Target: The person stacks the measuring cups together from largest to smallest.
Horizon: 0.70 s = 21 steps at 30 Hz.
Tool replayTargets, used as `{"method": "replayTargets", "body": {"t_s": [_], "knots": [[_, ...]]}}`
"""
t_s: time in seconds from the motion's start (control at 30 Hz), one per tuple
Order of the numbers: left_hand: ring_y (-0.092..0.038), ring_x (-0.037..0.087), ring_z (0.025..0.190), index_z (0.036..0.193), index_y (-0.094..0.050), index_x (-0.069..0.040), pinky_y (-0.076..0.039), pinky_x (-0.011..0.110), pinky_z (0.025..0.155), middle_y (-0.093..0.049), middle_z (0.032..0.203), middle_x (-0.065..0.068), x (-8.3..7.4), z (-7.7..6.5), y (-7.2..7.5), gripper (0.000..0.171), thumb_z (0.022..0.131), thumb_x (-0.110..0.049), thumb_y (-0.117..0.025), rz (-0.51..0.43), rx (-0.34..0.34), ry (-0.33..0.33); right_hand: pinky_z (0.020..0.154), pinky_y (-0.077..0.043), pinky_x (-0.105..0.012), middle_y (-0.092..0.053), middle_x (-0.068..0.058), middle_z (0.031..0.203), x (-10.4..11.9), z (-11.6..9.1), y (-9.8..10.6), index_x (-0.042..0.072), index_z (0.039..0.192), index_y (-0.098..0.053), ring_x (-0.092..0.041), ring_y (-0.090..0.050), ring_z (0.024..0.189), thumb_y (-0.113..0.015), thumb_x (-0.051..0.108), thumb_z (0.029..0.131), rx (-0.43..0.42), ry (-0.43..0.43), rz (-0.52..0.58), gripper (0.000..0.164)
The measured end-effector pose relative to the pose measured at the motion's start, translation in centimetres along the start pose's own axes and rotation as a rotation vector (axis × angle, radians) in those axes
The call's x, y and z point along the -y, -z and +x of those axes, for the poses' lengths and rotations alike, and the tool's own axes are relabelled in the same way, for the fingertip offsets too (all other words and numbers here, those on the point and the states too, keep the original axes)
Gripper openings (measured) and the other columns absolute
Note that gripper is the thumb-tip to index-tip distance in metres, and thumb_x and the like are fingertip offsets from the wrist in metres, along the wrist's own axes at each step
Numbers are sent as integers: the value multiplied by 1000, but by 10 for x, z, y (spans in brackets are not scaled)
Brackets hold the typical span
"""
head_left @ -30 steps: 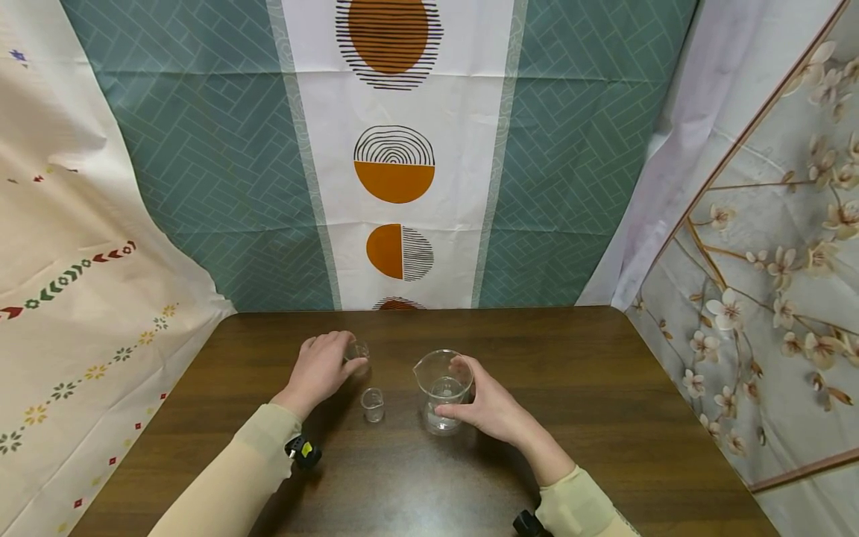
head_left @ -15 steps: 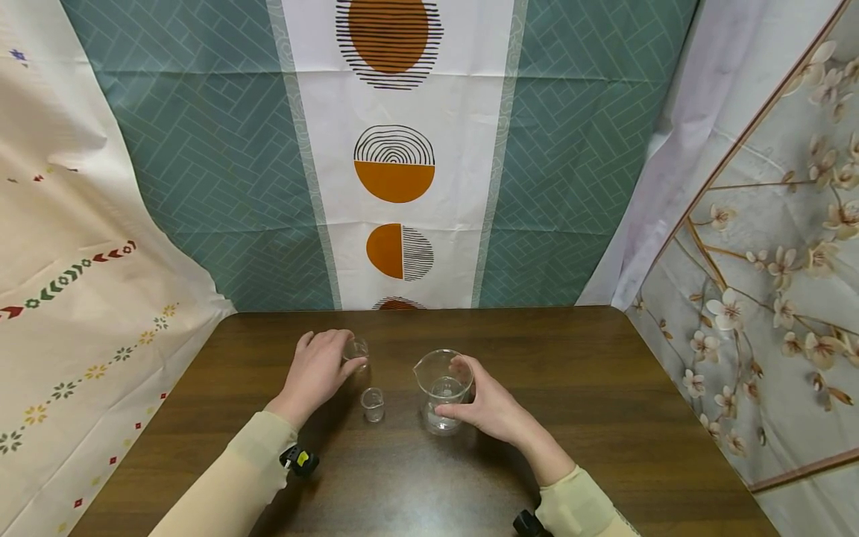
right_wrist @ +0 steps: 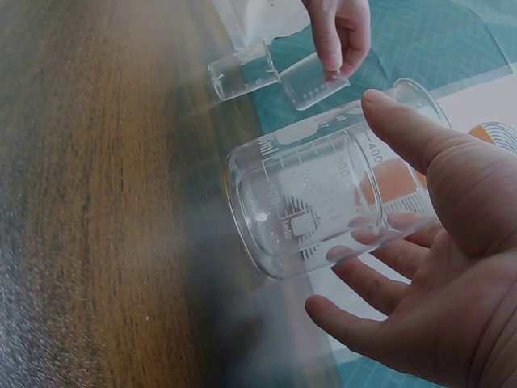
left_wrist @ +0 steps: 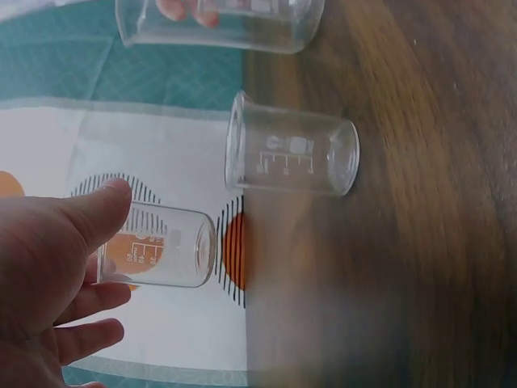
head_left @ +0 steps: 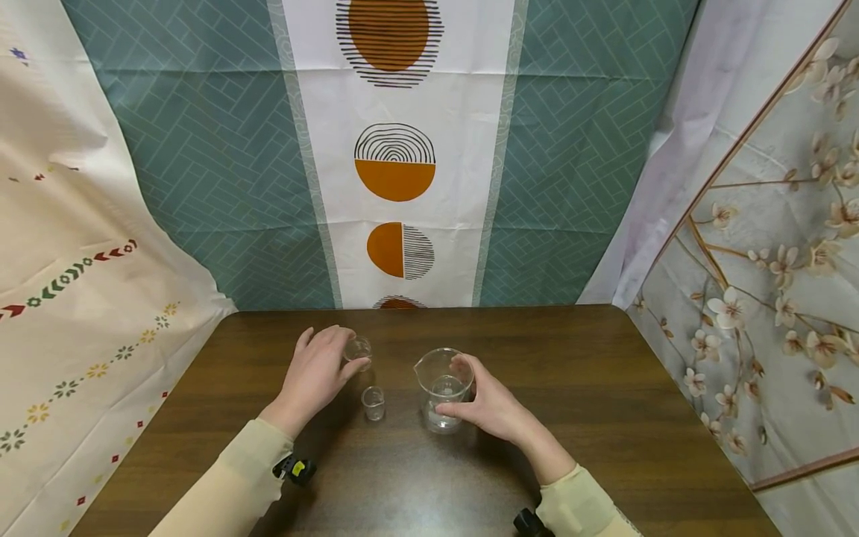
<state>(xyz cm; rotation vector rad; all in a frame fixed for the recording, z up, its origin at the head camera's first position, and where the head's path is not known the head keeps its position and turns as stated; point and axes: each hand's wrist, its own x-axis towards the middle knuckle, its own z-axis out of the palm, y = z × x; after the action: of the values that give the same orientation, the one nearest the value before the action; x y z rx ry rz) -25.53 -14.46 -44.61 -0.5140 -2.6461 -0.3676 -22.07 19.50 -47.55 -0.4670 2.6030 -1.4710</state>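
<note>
My left hand (head_left: 312,373) pinches a small glass beaker (left_wrist: 186,242) between thumb and fingers; the left wrist view has its base raised above the tabletop. Closer to me and slightly to the right, the smallest beaker (head_left: 373,404) stands upright on the table. At the center, my right hand (head_left: 495,406) grips a large spouted beaker (right_wrist: 250,166), thumb on the near side and fingers around the far side. Another beaker (right_wrist: 323,202) sits nested inside it, its rim below the large one's.
The brown wooden table (head_left: 570,358) reaches back to a green and white patterned cloth (head_left: 570,186). A cream cloth (head_left: 80,224) hangs at the left, and a floral cloth (head_left: 772,298) hangs at the right. Dark wrist cameras sit at both cuffs.
My left hand has shifted slightly up in the head view with its small beaker, while its forearm has drifted a little left. The right hand and large beaker have stayed in place.
</note>
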Motion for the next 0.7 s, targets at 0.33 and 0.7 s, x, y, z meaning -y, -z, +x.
{"method": "replayTargets", "body": {"t_s": [0.33, 0.7], "knots": [[-67, 39, 126, 128, -70, -1, -30, 70, 124, -75, 126, 16, -12, -5, 8, 53, 95, -37, -91, -27, -44, -28, 105, -52, -55, -55, -5, 158, -2, 0, 0, 13, 161, -45, -30, -59, 134, -96, 45, 87, -3, 5, -6, 95], [-65, 36, 131, 130, -70, -3, -30, 67, 125, -74, 131, 15, -23, -6, 18, 55, 94, -39, -90, -40, -60, -44, 108, -50, -57, -56, -5, 159, -2, 0, -1, 12, 161, -45, -29, -58, 138, -95, 44, 88, -15, 12, 3, 94]]}}
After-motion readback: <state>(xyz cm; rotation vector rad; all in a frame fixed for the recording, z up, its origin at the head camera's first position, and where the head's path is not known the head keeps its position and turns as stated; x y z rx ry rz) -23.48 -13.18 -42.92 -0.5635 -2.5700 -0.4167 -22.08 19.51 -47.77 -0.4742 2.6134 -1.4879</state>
